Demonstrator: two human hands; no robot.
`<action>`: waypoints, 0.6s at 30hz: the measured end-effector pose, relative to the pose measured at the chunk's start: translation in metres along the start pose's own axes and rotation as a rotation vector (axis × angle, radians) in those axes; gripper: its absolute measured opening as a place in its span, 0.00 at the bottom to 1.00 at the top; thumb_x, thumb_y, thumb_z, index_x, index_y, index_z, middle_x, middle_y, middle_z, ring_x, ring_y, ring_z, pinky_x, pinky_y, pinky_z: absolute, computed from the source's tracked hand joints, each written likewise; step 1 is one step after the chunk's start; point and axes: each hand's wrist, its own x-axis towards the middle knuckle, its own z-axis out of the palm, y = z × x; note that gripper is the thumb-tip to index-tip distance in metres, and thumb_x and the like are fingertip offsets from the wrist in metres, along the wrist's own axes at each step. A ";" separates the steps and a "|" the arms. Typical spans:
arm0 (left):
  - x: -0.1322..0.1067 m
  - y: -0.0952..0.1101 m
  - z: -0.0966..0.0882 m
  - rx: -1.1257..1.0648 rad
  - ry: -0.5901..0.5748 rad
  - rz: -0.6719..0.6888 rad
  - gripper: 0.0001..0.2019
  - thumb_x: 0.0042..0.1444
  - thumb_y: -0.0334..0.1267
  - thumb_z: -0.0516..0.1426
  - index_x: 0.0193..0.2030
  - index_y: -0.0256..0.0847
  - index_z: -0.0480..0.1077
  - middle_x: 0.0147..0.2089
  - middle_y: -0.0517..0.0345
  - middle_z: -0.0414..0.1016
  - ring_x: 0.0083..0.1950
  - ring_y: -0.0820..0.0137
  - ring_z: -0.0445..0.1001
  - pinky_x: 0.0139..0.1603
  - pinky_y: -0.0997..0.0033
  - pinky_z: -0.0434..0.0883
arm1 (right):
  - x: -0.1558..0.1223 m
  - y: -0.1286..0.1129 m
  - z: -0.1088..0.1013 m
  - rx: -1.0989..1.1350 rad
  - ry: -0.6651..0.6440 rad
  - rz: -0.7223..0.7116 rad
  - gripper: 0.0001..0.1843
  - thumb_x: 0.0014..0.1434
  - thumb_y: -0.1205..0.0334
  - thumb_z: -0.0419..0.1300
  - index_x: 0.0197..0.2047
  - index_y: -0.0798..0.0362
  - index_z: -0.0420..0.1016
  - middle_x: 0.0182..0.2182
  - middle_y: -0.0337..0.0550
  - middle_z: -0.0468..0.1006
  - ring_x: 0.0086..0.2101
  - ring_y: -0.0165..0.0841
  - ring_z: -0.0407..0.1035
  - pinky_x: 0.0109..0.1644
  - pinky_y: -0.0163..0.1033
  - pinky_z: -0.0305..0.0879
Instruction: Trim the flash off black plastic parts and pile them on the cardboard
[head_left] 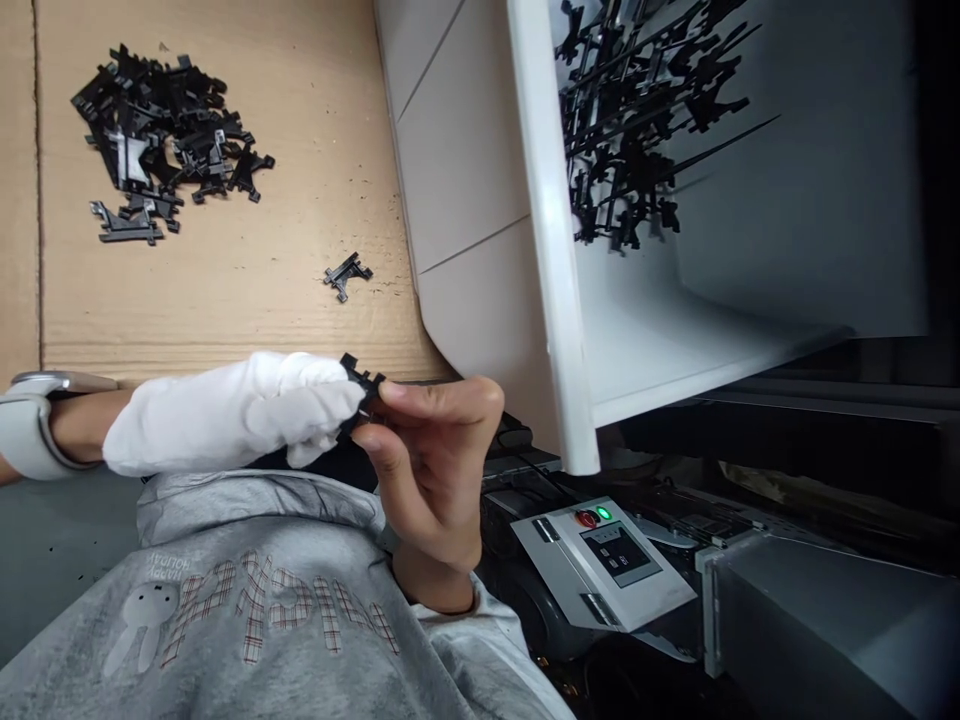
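Note:
A small black plastic part is held between my two hands, close in front of the grey sweatshirt. My left hand, in a white glove, is closed on its left side. With thumb and index finger my bare right hand pinches its right side; whether a smaller piece is between those fingertips I cannot make out. On the cardboard surface just beyond my hands lies one loose black plastic part. Farther left is a heap of similar black parts.
To the right stands a white bin holding many black parts on long thin sprues. Below it is a control box with a green light and a red button. A grey metal housing fills the lower right.

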 end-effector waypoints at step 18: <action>-0.003 0.009 0.000 -0.034 0.027 0.031 0.19 0.70 0.48 0.50 0.28 0.44 0.63 0.25 0.62 0.65 0.27 0.74 0.61 0.28 0.74 0.64 | 0.002 -0.005 0.001 -0.098 0.005 0.042 0.33 0.66 0.77 0.66 0.65 0.33 0.75 0.43 0.40 0.85 0.45 0.38 0.86 0.47 0.40 0.87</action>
